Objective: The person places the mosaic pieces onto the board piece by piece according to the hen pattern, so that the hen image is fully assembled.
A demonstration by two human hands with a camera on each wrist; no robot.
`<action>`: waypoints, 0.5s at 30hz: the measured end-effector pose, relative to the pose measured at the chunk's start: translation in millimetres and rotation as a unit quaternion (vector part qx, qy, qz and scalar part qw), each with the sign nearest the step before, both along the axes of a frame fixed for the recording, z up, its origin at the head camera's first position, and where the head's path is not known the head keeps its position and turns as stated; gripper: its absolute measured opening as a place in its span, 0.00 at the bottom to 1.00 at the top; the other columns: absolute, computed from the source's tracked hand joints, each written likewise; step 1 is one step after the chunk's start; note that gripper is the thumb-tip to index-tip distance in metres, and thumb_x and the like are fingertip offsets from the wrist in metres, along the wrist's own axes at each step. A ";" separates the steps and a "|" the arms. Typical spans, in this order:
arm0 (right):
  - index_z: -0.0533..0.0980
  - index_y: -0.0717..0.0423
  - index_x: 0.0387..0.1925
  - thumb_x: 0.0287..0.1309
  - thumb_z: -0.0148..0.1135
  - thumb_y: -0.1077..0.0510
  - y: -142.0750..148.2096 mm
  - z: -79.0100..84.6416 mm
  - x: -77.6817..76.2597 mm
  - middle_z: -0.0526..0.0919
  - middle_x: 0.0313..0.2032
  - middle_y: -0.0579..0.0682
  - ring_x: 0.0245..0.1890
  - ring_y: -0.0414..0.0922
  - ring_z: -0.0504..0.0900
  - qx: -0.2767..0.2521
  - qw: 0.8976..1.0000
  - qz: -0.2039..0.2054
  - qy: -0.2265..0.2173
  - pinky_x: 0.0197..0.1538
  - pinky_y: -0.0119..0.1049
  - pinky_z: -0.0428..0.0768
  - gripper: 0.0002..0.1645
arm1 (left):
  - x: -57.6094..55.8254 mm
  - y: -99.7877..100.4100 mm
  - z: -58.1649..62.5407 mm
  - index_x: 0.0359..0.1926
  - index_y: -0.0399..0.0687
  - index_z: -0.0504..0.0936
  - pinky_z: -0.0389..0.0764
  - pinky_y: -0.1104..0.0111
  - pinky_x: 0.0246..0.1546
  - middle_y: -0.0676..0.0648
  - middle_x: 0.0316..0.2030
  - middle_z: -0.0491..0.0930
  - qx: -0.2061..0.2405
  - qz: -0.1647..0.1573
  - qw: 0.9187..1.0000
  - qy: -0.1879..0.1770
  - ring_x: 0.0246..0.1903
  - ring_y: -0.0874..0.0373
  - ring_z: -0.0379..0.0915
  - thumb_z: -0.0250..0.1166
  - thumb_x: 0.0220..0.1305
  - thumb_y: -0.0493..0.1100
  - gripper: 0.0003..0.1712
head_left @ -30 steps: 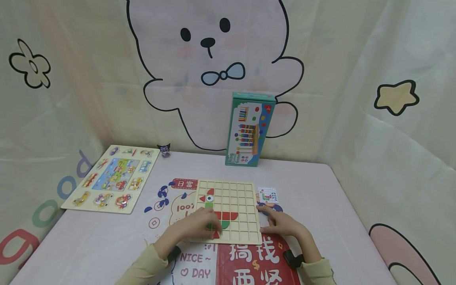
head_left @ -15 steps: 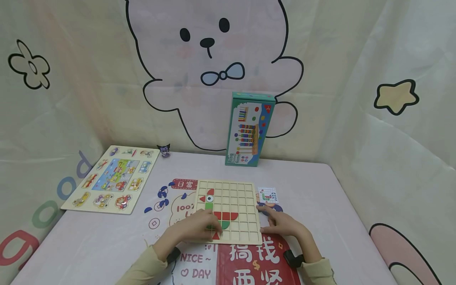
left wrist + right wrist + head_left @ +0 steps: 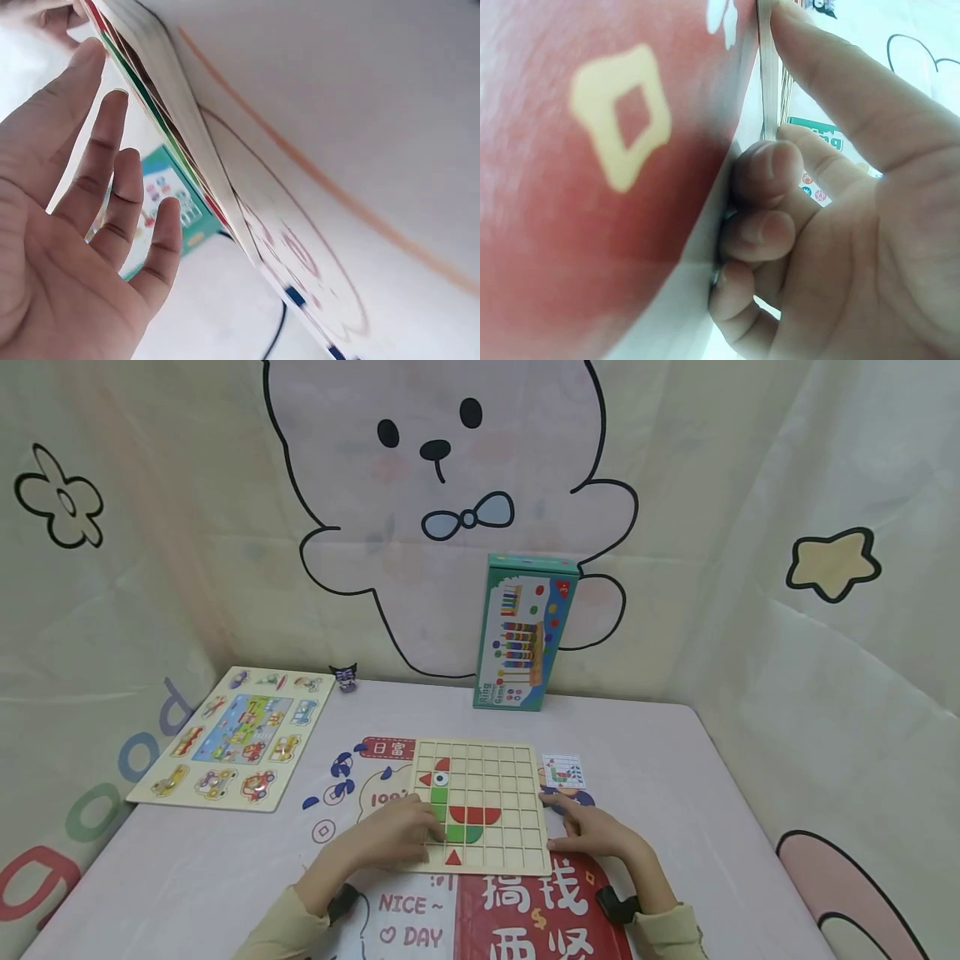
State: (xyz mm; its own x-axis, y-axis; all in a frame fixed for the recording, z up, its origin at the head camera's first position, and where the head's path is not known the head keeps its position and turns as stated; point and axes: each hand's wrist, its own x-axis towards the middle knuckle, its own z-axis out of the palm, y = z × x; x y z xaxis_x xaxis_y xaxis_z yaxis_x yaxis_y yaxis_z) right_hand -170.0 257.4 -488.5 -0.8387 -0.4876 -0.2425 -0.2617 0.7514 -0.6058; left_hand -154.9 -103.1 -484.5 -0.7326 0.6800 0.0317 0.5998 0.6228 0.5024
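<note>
A pale wooden grid board (image 3: 510, 777) lies flat on the table. Its squares hold red and green pieces, an eye tile (image 3: 441, 778) and a red triangle (image 3: 453, 858) near the front. Over the board's left part is my left hand (image 3: 397, 833), fingertips beside the green pieces (image 3: 463, 834). The left wrist view shows those fingers (image 3: 112, 172) spread and loosely bent, with nothing between them. My right hand (image 3: 596, 831) rests at the board's right edge, thumb and index finger extended against it. In the right wrist view its other fingers (image 3: 757, 236) are curled below.
Several blue pieces (image 3: 342, 766) lie left of the board, and a pattern card (image 3: 564, 771) lies to its right. A picture puzzle board (image 3: 247, 735), a small figurine (image 3: 346, 677) and an upright green box (image 3: 525, 635) stand farther back.
My left hand has drawn back to the left and slightly toward me, uncovering the red triangle and more green pieces. My right hand has stayed in place.
</note>
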 end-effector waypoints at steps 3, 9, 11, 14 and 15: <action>0.60 0.48 0.66 0.49 0.67 0.43 -0.1 0.4 0.4 0.69 0.17 0.44 0.15 0.35 0.64 0.001 1.000 -0.001 0.000 0.21 0.28 0.64 0.45 | 0.9 -11.3 -1.3 0.40 0.64 0.84 0.69 0.61 0.48 0.65 0.38 0.78 -0.007 0.024 1.000 0.009 0.43 0.63 0.68 0.70 0.47 0.44 0.16; 0.60 0.47 0.66 0.49 0.66 0.43 -0.5 0.6 0.9 0.69 0.17 0.43 0.15 0.35 0.63 0.002 1.000 -0.001 -0.001 0.21 0.28 0.63 0.45 | 3.1 -36.8 -4.8 0.38 0.62 0.84 0.68 0.61 0.45 0.66 0.35 0.77 -0.011 0.063 0.998 0.030 0.39 0.65 0.66 0.70 0.48 0.46 0.13; 0.60 0.47 0.66 0.49 0.66 0.43 -0.4 0.5 0.9 0.69 0.17 0.43 0.15 0.35 0.63 0.003 1.000 0.000 0.000 0.21 0.28 0.63 0.45 | 4.1 -45.1 -5.8 0.38 0.63 0.84 0.68 0.62 0.44 0.67 0.35 0.77 -0.012 0.076 0.997 0.027 0.38 0.67 0.65 0.69 0.49 0.46 0.12; 0.60 0.47 0.66 0.49 0.66 0.43 0.1 0.1 0.6 0.69 0.17 0.43 0.15 0.35 0.63 0.004 1.000 0.000 0.002 0.21 0.28 0.63 0.45 | 5.0 -56.0 -6.9 0.38 0.63 0.84 0.68 0.62 0.44 0.67 0.34 0.77 -0.019 0.093 0.995 0.022 0.37 0.67 0.65 0.70 0.48 0.47 0.13; 0.60 0.47 0.67 0.49 0.66 0.43 0.4 -0.1 0.4 0.69 0.17 0.43 0.15 0.35 0.63 0.005 1.000 0.001 0.003 0.21 0.28 0.63 0.45 | 5.2 -59.6 -7.1 0.38 0.63 0.84 0.68 0.62 0.43 0.67 0.33 0.77 -0.021 0.099 0.995 0.022 0.36 0.66 0.65 0.71 0.47 0.47 0.13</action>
